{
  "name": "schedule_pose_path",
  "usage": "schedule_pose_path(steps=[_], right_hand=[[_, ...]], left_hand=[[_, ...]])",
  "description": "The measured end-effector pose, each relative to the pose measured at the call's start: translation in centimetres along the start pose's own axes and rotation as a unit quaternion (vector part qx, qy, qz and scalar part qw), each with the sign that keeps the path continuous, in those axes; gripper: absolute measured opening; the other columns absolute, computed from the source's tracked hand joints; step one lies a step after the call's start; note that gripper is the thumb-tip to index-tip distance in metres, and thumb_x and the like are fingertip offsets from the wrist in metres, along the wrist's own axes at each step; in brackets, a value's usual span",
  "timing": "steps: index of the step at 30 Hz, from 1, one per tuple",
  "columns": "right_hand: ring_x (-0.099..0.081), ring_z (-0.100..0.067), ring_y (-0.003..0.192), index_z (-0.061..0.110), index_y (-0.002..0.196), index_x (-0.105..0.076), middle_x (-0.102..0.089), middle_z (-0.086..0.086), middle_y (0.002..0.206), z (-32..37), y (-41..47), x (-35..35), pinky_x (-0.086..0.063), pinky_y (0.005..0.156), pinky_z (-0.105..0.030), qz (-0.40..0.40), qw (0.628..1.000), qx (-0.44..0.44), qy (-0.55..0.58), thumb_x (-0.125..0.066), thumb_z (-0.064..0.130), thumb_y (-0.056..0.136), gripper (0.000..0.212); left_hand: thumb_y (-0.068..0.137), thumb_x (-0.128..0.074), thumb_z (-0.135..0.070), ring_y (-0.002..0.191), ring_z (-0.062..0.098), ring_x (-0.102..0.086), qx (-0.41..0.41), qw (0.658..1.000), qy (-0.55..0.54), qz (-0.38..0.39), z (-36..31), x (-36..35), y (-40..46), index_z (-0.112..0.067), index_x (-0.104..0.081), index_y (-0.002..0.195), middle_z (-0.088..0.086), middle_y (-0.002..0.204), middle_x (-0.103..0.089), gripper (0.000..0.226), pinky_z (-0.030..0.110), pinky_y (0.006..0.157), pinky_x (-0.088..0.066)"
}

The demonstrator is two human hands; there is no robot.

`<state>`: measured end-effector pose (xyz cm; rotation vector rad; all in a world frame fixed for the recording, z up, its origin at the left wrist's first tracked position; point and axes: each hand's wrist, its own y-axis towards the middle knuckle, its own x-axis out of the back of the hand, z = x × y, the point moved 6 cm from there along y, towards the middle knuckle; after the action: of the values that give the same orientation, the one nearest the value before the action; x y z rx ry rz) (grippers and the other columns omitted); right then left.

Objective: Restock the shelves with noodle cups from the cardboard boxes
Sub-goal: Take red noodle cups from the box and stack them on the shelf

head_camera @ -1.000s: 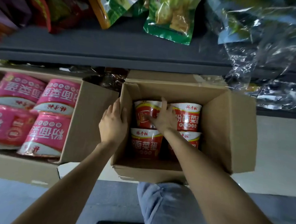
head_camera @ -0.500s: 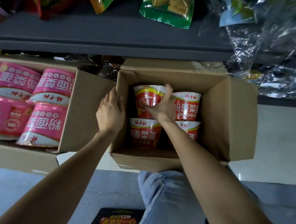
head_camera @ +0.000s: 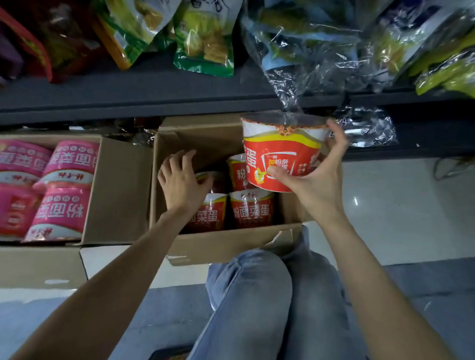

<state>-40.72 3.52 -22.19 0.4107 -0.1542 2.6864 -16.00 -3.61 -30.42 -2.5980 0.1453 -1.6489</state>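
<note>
The right hand [head_camera: 317,181] pinched a red cup [head_camera: 283,154] under the shelf [head_camera: 125,94]. Shiny bags [head_camera: 306,45] hung over its edge. The left hand [head_camera: 180,181] was spread over the box [head_camera: 222,241].

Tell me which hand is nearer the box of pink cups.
Left. The left hand reaches into the red-cup box beside the pink cups' box; the right hand holds a red cup farther right.

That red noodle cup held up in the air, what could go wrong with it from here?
The right hand alone holds the red noodle cup, thumb in front and fingers behind, so it might slip and drop. The cup is right under loose clear plastic bags that overhang the dark shelf edge, and might snag them. The left hand, reaching into the cardboard box, could knock other cups.
</note>
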Motion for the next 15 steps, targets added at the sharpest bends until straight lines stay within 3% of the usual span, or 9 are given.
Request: schedule_pose_path(steps=[2, 3, 9, 15], right_hand=[[-0.044, -0.007, 0.126, 0.034, 0.139, -0.018, -0.033, 0.004, 0.146, -0.1, 0.0, 2.3, -0.051, 0.096, -0.035, -0.056, 0.998, 0.03, -0.011, -0.09, 0.037, 0.058, 0.108], [-0.043, -0.01, 0.128, 0.034, 0.138, -0.019, -0.031, 0.004, 0.147, -0.5, 0.2, 3.4, -0.051, 0.097, -0.037, -0.079, 0.996, 0.04, -0.011, -0.09, 0.035, 0.058, 0.107], [-0.042, -0.005, 0.128, 0.038, 0.139, -0.015, -0.03, 0.001, 0.148, -4.0, 3.4, 6.8, -0.051, 0.095, -0.027, -0.132, 0.991, 0.017, 0.032, -0.089, 0.028, 0.061, 0.107], [-0.043, 0.001, 0.123, 0.027, 0.148, -0.003, -0.03, 0.001, 0.148, -8.5, 5.1, 6.6, -0.044, 0.082, -0.004, -0.101, 0.992, -0.046, 0.052, -0.084, 0.028, 0.061, 0.119]], left_hand=[[0.084, -0.064, -0.037, 0.13, 0.029, -0.032, -0.027, 0.999, -0.014, 0.02, -1.6, -1.5, 0.2, -0.018, -0.039, 0.14, 0.01, 0.141, -0.04, 0.065, 0.041, 0.107, -0.027], [0.084, -0.063, -0.039, 0.129, 0.028, -0.035, -0.035, 0.998, -0.026, 0.035, -2.3, -2.4, 0.5, -0.018, -0.039, 0.14, 0.009, 0.14, -0.042, 0.065, 0.039, 0.105, -0.031], [0.083, -0.062, -0.05, 0.116, 0.024, -0.054, 0.024, 0.983, -0.054, 0.173, -4.4, -10.1, 4.1, -0.019, -0.032, 0.14, 0.003, 0.132, -0.054, 0.071, 0.034, 0.084, -0.043], [0.073, -0.067, -0.061, 0.127, 0.032, -0.044, 0.166, 0.959, -0.083, 0.213, -3.6, -17.4, 7.3, -0.008, -0.029, 0.141, 0.014, 0.141, -0.042, 0.094, 0.043, 0.1, -0.041]])
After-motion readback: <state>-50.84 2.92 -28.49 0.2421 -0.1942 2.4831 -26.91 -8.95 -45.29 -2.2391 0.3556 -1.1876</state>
